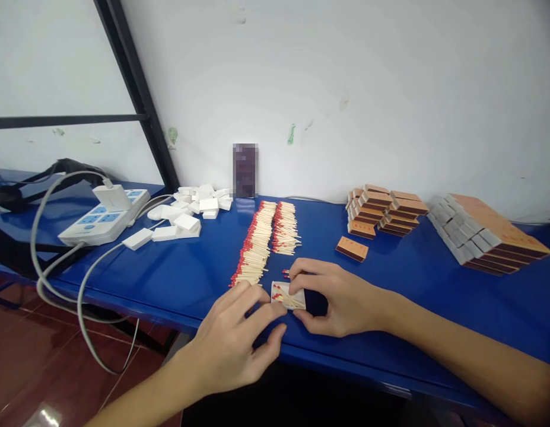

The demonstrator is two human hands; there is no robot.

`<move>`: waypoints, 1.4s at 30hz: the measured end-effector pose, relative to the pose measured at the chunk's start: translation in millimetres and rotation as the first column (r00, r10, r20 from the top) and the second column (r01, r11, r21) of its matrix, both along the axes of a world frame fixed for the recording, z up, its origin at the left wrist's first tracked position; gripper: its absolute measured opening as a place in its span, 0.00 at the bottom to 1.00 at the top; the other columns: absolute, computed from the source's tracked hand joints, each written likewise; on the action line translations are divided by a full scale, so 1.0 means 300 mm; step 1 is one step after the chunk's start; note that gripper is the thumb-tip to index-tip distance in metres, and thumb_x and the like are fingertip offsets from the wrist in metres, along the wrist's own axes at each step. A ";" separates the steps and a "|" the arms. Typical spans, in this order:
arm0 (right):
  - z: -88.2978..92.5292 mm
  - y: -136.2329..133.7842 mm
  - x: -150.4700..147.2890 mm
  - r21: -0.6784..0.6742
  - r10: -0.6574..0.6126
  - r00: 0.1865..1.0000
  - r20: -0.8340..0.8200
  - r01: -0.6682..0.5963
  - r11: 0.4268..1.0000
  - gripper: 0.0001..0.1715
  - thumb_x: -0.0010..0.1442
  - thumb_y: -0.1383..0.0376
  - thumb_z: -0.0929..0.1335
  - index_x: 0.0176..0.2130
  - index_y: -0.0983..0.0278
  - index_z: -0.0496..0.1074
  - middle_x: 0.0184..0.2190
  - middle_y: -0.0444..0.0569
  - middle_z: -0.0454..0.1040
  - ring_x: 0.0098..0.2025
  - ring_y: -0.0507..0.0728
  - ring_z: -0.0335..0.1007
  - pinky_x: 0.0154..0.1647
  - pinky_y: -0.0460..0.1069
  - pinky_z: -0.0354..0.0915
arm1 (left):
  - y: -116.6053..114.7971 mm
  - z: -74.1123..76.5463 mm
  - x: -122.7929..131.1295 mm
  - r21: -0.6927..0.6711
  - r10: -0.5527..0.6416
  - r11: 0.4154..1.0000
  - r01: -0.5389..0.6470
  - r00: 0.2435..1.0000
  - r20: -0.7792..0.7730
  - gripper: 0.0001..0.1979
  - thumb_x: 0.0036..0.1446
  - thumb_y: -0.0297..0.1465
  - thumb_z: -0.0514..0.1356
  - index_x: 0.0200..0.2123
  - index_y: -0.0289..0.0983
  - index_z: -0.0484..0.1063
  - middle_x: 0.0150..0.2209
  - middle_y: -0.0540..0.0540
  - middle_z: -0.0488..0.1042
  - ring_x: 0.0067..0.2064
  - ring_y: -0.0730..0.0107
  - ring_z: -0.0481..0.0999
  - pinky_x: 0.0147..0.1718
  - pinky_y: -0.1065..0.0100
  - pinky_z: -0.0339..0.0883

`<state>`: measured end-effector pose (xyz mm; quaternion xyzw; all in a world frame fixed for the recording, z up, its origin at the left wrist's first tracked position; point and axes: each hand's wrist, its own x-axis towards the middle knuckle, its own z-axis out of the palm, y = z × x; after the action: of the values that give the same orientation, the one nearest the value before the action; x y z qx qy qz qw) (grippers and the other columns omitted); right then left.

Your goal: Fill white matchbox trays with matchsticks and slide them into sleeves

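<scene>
A small white matchbox tray [287,295] with several red-tipped matches in it lies on the blue table [181,273] near the front edge. My left hand [232,341] rests beside the tray's left end, fingers curled, fingertips touching it. My right hand [334,299] pinches the tray from the right, thumb below and fingers over its top. Just behind the tray, two long rows of loose matches [261,240] lie with red heads pointing left.
A pile of empty white trays [192,210] sits at the back left. Next to it are a white power strip [103,219] and grey cables [56,261]. Orange-brown matchbox sleeves [381,210] and a larger stacked block [488,234] stand at the right; one sleeve [352,248] lies alone.
</scene>
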<state>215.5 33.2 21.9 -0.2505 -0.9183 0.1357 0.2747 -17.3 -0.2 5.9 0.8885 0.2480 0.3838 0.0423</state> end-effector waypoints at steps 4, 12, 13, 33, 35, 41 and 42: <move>0.008 -0.004 -0.003 -0.002 -0.006 0.999 0.052 0.006 1.000 0.04 0.56 0.68 0.69 0.35 0.63 0.70 0.40 0.52 0.70 0.38 0.54 0.68 0.39 0.50 0.69 | -0.004 -0.005 0.001 0.051 0.057 0.997 -0.061 0.995 0.080 0.07 0.61 0.23 0.58 0.30 0.35 0.70 0.29 0.48 0.65 0.32 0.68 0.62 0.34 0.63 0.56; 0.004 -0.005 -0.001 0.032 -0.015 1.000 0.014 0.015 0.999 0.08 0.54 0.70 0.68 0.38 0.64 0.71 0.42 0.54 0.69 0.40 0.55 0.69 0.40 0.50 0.70 | 0.003 -0.008 -0.009 0.016 -0.006 1.000 0.006 1.000 0.025 0.06 0.64 0.22 0.55 0.35 0.34 0.70 0.27 0.49 0.68 0.28 0.71 0.64 0.29 0.67 0.59; 0.001 -0.004 0.000 0.041 -0.015 1.000 0.001 0.015 0.999 0.10 0.54 0.69 0.69 0.39 0.64 0.71 0.42 0.54 0.69 0.40 0.55 0.69 0.40 0.51 0.70 | 0.002 -0.011 -0.006 0.035 0.024 0.999 -0.024 1.000 0.013 0.05 0.64 0.22 0.55 0.38 0.34 0.71 0.30 0.47 0.70 0.30 0.69 0.66 0.31 0.67 0.61; -0.007 -0.004 -0.002 0.127 0.025 0.999 -0.040 -0.020 0.992 0.10 0.55 0.70 0.69 0.41 0.63 0.71 0.43 0.54 0.70 0.41 0.55 0.70 0.41 0.51 0.72 | -0.007 -0.003 0.012 0.133 0.173 0.980 -0.149 0.966 -0.190 0.15 0.65 0.25 0.55 0.52 0.39 0.72 0.53 0.41 0.74 0.52 0.51 0.69 0.49 0.51 0.57; -0.005 -0.004 -0.002 0.134 0.026 0.999 -0.031 -0.022 0.991 0.11 0.55 0.70 0.68 0.41 0.64 0.71 0.42 0.54 0.71 0.41 0.55 0.71 0.41 0.51 0.72 | -0.006 -0.003 0.015 0.127 0.180 0.979 -0.159 0.968 -0.175 0.13 0.65 0.25 0.55 0.51 0.37 0.72 0.52 0.41 0.75 0.52 0.52 0.70 0.48 0.52 0.57; 0.011 -0.003 0.006 0.169 0.018 1.000 0.015 -0.021 0.985 0.14 0.55 0.66 0.68 0.43 0.65 0.70 0.42 0.56 0.71 0.42 0.57 0.71 0.41 0.53 0.72 | -0.005 0.008 0.020 0.110 0.200 0.977 -0.181 0.958 -0.205 0.13 0.66 0.29 0.55 0.52 0.36 0.73 0.51 0.42 0.76 0.51 0.54 0.71 0.49 0.54 0.56; 0.014 -0.002 0.008 0.180 0.017 0.999 0.031 -0.023 0.983 0.13 0.55 0.66 0.68 0.43 0.65 0.70 0.42 0.56 0.71 0.41 0.58 0.71 0.41 0.53 0.72 | -0.005 0.010 0.019 0.104 0.197 0.979 -0.178 0.957 -0.214 0.13 0.66 0.29 0.55 0.51 0.36 0.73 0.51 0.42 0.76 0.51 0.54 0.72 0.49 0.54 0.56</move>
<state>217.9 32.6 26.2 -0.2174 -0.9332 0.0513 0.2815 -11.5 -1.6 8.9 0.8995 0.3179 0.2938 -0.0597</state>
